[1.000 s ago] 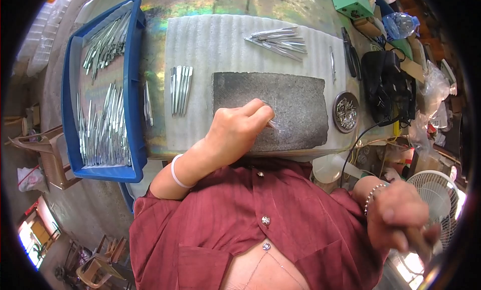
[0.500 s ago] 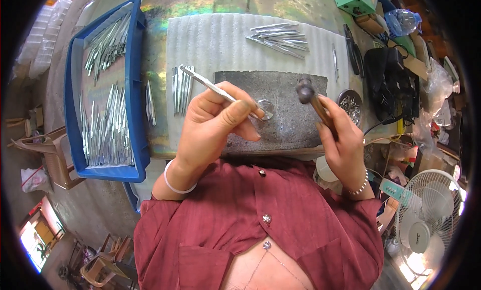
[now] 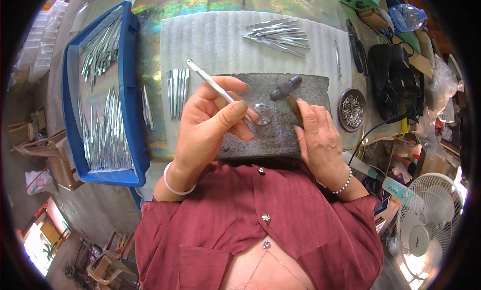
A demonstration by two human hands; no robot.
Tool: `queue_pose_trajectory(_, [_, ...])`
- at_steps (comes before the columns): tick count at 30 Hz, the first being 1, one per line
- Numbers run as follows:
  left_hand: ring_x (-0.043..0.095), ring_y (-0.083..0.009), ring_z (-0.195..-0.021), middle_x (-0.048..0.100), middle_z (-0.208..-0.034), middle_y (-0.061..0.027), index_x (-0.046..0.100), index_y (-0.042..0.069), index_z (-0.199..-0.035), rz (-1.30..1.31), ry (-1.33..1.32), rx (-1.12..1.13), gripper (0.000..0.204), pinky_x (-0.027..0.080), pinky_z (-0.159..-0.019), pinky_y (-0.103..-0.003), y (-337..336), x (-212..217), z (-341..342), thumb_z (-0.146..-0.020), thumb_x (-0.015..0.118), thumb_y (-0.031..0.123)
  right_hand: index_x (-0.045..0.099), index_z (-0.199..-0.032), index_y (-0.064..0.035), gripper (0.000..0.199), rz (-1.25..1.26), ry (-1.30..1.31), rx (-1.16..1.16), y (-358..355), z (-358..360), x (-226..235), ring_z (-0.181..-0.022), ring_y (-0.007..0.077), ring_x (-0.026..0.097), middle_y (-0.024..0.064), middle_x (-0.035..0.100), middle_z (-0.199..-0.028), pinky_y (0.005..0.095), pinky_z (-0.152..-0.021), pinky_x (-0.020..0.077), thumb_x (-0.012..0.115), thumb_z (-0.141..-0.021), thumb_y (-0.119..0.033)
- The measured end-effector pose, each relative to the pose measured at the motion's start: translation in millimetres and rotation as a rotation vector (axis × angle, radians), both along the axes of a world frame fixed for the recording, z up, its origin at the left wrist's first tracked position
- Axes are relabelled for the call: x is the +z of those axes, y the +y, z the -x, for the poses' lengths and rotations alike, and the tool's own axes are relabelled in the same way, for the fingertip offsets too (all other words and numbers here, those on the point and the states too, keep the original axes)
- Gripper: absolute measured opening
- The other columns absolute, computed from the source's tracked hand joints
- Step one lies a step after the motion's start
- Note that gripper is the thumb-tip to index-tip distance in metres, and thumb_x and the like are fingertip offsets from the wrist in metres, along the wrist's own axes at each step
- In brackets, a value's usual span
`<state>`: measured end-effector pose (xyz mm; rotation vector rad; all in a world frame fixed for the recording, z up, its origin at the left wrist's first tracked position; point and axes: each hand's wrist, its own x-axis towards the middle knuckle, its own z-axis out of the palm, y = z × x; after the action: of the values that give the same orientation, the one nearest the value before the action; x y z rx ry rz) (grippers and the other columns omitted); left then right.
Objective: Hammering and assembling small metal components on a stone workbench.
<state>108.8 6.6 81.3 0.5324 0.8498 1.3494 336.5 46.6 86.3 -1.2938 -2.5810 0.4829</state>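
Observation:
My left hand (image 3: 210, 122) pinches a slim silver metal tool (image 3: 206, 78) between thumb and fingers. One end points up and away to the left; the other comes down beside a small round shiny metal disc (image 3: 262, 114). That disc lies on a dark grey slab (image 3: 280, 137). In my right hand (image 3: 323, 142) is a small ball-peen hammer (image 3: 285, 88), gripped by its wooden handle. The hammer head is over the slab, right of the disc; I cannot tell whether it touches the slab.
Slim metal pieces fill a blue tray (image 3: 134, 79) on the left. More lie on a white foam sheet (image 3: 215, 39), in a far pile (image 3: 278, 35) and a left row (image 3: 178, 92). A round dish (image 3: 341, 112) of small metal pins, black pliers (image 3: 354, 47) and a fan (image 3: 426, 225) are right.
My right hand has moved left and turned, bringing the hammer head lower and left, nearer the disc. My left hand still holds the tool, its upper end shifted slightly.

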Motion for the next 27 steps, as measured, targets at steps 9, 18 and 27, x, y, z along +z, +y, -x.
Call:
queue_pose_trajectory(9, [0.062, -0.0152, -0.060, 0.063, -0.078, -0.0120, 0.043, 0.001, -0.117, 0.021, 0.102, -0.015, 0.028, 0.051, -0.053, -0.022, -7.7, 7.8, -1.9, -0.092, 0.054, 0.009, 0.055, -0.110, 0.0000, 0.029, -0.127, 0.006, -0.273, 141.6, -51.0, -36.5, -0.073, 0.0308, 0.063, 0.0177, 0.063, -0.082, 0.0373, -0.068, 0.0487, 0.057, -0.085, -0.014])
queue_pose_trajectory(18, [0.060, -0.0111, -0.056, 0.061, -0.074, -0.0083, 0.052, 0.001, -0.102, 0.086, 0.054, -0.050, 0.019, 0.047, -0.046, -0.019, -11.3, 8.4, 0.8, -0.091, 0.059, 0.015, 0.049, -0.112, 0.0002, 0.042, 0.052, -0.280, -0.348, 209.7, -58.4, -67.6, -0.100, 0.0426, 0.057, 0.0281, 0.060, -0.101, 0.0465, -0.085, 0.0442, 0.056, -0.074, -0.014])
queue_pose_trajectory(27, [0.057, -0.0085, -0.052, 0.059, -0.066, -0.0055, 0.051, -0.001, -0.113, 0.082, 0.088, -0.121, 0.030, 0.041, -0.043, -0.017, -15.1, 12.7, 2.9, -0.091, 0.058, 0.017, 0.055, -0.092, 0.0024, 0.023, 0.020, -0.079, -0.247, 150.3, -62.6, -7.9, -0.061, 0.0201, 0.055, 0.0125, 0.059, -0.076, 0.0306, -0.059, 0.0437, 0.050, -0.090, -0.020])
